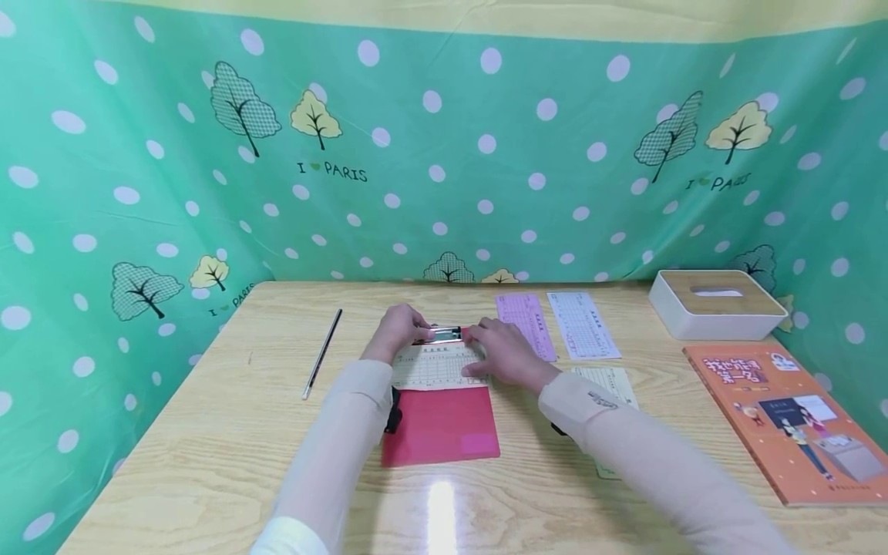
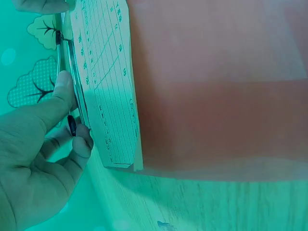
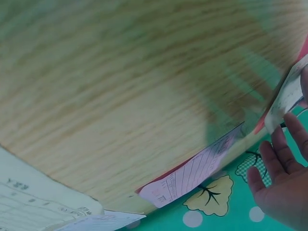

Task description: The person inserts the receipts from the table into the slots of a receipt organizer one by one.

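Note:
A red clipboard (image 1: 444,432) lies on the table with a cream printed form (image 1: 433,366) across its upper part. At its top edge sits a metal clip (image 1: 444,334) with black-tipped wire levers. My left hand (image 1: 398,331) pinches the left end of that clip; in the left wrist view its thumb (image 2: 63,89) presses on the wire and the fingers curl at the board's edge. Near the clip's right end, my right hand (image 1: 505,353) touches the form's right side with spread fingers. The fingers (image 3: 284,154) look loosely extended in the right wrist view.
A pencil (image 1: 322,354) lies to the left. Purple (image 1: 525,324) and white-blue (image 1: 583,325) forms lie behind the right hand. Another cream form (image 1: 613,383) is partly hidden by the right sleeve. A tissue box (image 1: 718,304) and an orange book (image 1: 791,424) stand at right.

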A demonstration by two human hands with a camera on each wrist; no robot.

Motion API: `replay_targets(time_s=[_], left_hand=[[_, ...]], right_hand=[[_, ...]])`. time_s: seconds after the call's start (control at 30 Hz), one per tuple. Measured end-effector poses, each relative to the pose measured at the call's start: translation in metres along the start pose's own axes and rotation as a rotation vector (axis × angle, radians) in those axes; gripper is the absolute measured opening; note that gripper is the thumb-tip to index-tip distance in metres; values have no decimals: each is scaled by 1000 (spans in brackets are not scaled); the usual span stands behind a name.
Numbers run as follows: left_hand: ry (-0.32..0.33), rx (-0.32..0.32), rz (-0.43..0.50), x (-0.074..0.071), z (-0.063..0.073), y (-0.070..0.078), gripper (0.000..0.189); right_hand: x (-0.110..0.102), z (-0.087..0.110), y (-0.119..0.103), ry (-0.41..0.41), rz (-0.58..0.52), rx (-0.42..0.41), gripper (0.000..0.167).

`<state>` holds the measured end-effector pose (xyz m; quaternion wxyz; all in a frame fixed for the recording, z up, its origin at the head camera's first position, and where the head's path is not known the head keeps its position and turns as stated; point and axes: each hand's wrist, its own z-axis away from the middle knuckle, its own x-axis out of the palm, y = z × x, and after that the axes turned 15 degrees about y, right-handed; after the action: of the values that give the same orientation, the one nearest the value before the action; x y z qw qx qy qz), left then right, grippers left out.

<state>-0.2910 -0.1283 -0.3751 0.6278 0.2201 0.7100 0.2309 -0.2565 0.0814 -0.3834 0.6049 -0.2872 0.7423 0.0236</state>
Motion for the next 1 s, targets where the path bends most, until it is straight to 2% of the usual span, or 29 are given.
replay_targets(time_s=[0.33,1.0], left_hand=[[-9,14,-6,-2,-1,1,19],[-21,16,-45,-2,-2,2,17]], right_hand=[[1,-5,1,30,29,-4,56],[0,-13,6,-76,-12,71,46]])
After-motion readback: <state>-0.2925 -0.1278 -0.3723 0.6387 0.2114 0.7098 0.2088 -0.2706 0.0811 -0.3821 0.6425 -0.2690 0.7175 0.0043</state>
